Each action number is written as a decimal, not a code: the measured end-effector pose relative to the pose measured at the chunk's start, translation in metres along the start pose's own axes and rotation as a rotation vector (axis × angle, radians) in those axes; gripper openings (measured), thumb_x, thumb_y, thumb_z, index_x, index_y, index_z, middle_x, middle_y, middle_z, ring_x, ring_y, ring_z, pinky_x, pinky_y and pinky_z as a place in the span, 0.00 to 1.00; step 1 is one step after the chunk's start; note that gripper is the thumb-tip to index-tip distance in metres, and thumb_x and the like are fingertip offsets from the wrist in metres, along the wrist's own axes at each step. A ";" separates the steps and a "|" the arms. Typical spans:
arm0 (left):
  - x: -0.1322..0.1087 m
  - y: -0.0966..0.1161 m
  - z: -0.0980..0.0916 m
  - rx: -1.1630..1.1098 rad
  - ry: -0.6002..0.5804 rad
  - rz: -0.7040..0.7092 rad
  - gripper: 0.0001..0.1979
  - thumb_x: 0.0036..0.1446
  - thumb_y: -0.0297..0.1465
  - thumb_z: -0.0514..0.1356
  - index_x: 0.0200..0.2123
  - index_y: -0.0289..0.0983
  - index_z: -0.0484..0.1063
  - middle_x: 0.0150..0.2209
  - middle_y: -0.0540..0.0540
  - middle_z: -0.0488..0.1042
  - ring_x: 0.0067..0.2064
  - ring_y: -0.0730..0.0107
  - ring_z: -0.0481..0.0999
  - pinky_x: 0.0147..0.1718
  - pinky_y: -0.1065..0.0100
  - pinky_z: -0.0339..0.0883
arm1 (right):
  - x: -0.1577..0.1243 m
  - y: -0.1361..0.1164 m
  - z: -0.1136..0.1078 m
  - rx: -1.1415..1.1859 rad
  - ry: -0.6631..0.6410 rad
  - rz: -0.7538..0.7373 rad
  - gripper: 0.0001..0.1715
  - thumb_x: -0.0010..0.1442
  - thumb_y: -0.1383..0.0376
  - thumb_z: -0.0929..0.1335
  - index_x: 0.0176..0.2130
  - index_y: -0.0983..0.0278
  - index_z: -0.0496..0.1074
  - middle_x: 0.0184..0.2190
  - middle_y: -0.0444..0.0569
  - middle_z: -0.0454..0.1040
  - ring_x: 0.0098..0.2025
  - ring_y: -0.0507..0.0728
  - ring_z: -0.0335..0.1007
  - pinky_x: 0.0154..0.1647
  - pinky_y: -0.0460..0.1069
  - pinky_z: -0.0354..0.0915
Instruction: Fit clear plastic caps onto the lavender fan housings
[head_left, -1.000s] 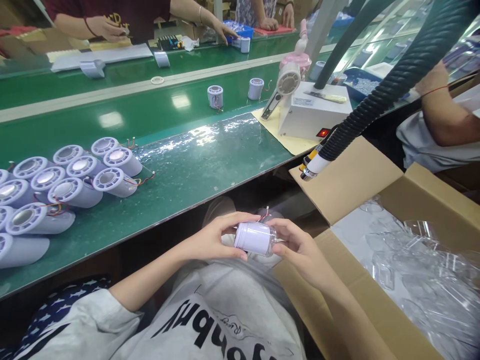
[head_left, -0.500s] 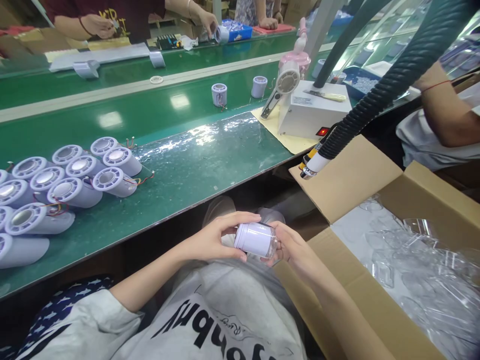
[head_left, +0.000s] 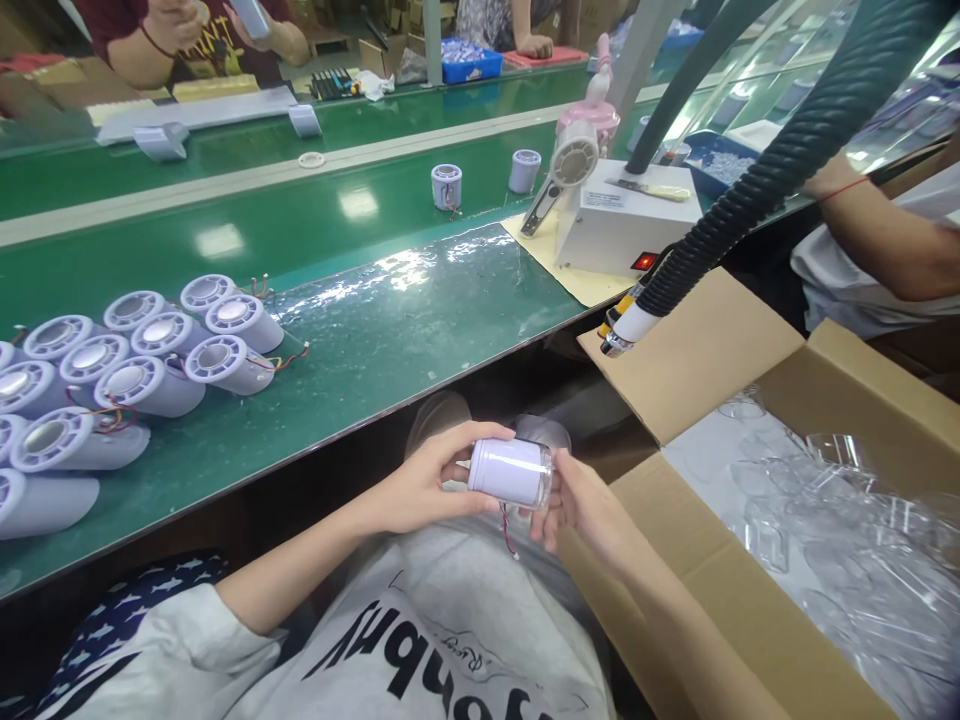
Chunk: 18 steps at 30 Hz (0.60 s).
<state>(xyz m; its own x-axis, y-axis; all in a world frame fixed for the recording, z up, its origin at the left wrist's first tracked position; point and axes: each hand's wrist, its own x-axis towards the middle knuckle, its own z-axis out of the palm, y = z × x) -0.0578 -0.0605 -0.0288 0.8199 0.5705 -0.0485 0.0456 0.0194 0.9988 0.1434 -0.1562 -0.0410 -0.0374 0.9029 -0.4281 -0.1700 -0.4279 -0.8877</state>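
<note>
Above my lap, my left hand (head_left: 442, 478) grips a lilac cylindrical housing (head_left: 507, 471) by its left end, thumb below and fingers over the top. A clear plastic cover (head_left: 544, 475) sits around the housing's right end. My right hand (head_left: 577, 500) has its fingers curled at that clear end, with the thumb against its edge; some fingertips are hidden behind it. Thin red and dark wires (head_left: 510, 535) with a small white connector dangle beneath the housing.
Several similar housings (head_left: 150, 385) with wires stand at the bench's left. A cardboard box (head_left: 697, 530) of clear covers (head_left: 862, 540) is at my right. A white machine (head_left: 626, 220), a handheld fan (head_left: 566, 165) and a black corrugated hose (head_left: 780, 160) are beyond. Co-workers sit across and to the right.
The held housing has turned slightly and its wires now hang below. My right fingers have shifted lower. Two housings on the green belt moved right; the co-worker opposite has lifted a lilac part.
</note>
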 end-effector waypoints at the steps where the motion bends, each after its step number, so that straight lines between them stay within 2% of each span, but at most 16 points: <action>1: -0.001 0.002 0.001 -0.037 0.013 -0.029 0.29 0.53 0.33 0.68 0.58 0.44 0.66 0.56 0.42 0.66 0.52 0.63 0.73 0.49 0.64 0.71 | -0.002 0.002 -0.001 -0.111 0.070 -0.151 0.22 0.67 0.48 0.62 0.44 0.63 0.67 0.32 0.50 0.77 0.29 0.57 0.77 0.25 0.49 0.73; 2: -0.001 0.003 0.001 -0.074 0.020 -0.052 0.29 0.53 0.33 0.68 0.58 0.43 0.66 0.55 0.43 0.67 0.50 0.64 0.73 0.49 0.65 0.71 | -0.004 0.003 -0.003 -0.240 0.123 -0.325 0.15 0.67 0.54 0.64 0.48 0.61 0.66 0.42 0.53 0.76 0.39 0.60 0.78 0.37 0.53 0.76; 3: -0.001 0.003 0.002 -0.109 0.022 -0.072 0.29 0.53 0.33 0.68 0.58 0.43 0.66 0.54 0.43 0.67 0.49 0.65 0.73 0.48 0.65 0.72 | -0.007 0.004 -0.005 -0.371 0.142 -0.504 0.14 0.67 0.61 0.65 0.52 0.59 0.65 0.53 0.55 0.72 0.51 0.62 0.74 0.48 0.57 0.73; 5: -0.001 0.004 0.002 -0.156 0.009 -0.112 0.30 0.54 0.35 0.68 0.59 0.43 0.64 0.52 0.43 0.68 0.46 0.66 0.74 0.44 0.66 0.73 | -0.010 0.004 -0.008 -0.572 0.085 -0.770 0.23 0.65 0.70 0.66 0.56 0.54 0.64 0.65 0.51 0.60 0.64 0.63 0.59 0.62 0.62 0.62; 6: -0.001 0.004 0.002 -0.167 -0.005 -0.128 0.30 0.54 0.36 0.67 0.60 0.44 0.64 0.52 0.43 0.69 0.44 0.67 0.75 0.41 0.67 0.73 | -0.011 0.004 -0.009 -0.613 0.033 -0.814 0.25 0.64 0.72 0.67 0.57 0.52 0.65 0.66 0.49 0.58 0.66 0.63 0.56 0.64 0.63 0.58; 8: 0.000 0.005 0.001 -0.150 -0.041 -0.130 0.33 0.53 0.37 0.68 0.61 0.44 0.63 0.53 0.41 0.70 0.43 0.65 0.75 0.39 0.67 0.73 | -0.011 0.004 -0.011 -0.534 -0.034 -0.733 0.26 0.64 0.69 0.70 0.58 0.49 0.66 0.65 0.48 0.61 0.65 0.63 0.58 0.63 0.60 0.61; 11: 0.001 0.007 -0.002 -0.080 -0.104 -0.071 0.36 0.50 0.35 0.70 0.62 0.45 0.65 0.58 0.41 0.69 0.52 0.59 0.74 0.50 0.61 0.71 | -0.011 0.002 -0.012 -0.195 -0.074 -0.454 0.27 0.61 0.56 0.73 0.58 0.49 0.67 0.57 0.49 0.71 0.56 0.62 0.70 0.52 0.55 0.71; 13: 0.001 0.009 -0.003 -0.085 -0.138 -0.066 0.36 0.51 0.32 0.70 0.62 0.46 0.65 0.60 0.41 0.68 0.57 0.57 0.71 0.57 0.58 0.66 | -0.011 0.002 -0.012 -0.050 -0.090 -0.327 0.28 0.60 0.52 0.73 0.57 0.51 0.69 0.51 0.48 0.75 0.48 0.61 0.75 0.47 0.53 0.73; 18: 0.000 0.002 -0.001 -0.292 -0.166 -0.180 0.38 0.52 0.29 0.69 0.65 0.46 0.60 0.58 0.41 0.71 0.52 0.60 0.76 0.51 0.60 0.70 | -0.011 0.005 -0.013 -0.087 -0.039 -0.198 0.35 0.52 0.47 0.77 0.56 0.55 0.73 0.43 0.50 0.79 0.42 0.62 0.76 0.42 0.54 0.73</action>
<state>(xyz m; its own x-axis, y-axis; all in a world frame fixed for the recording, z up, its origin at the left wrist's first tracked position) -0.0577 -0.0599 -0.0264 0.8959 0.3962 -0.2009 0.0529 0.3540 0.9338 0.1557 -0.1692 -0.0427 -0.0503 0.9698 -0.2387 -0.0920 -0.2425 -0.9658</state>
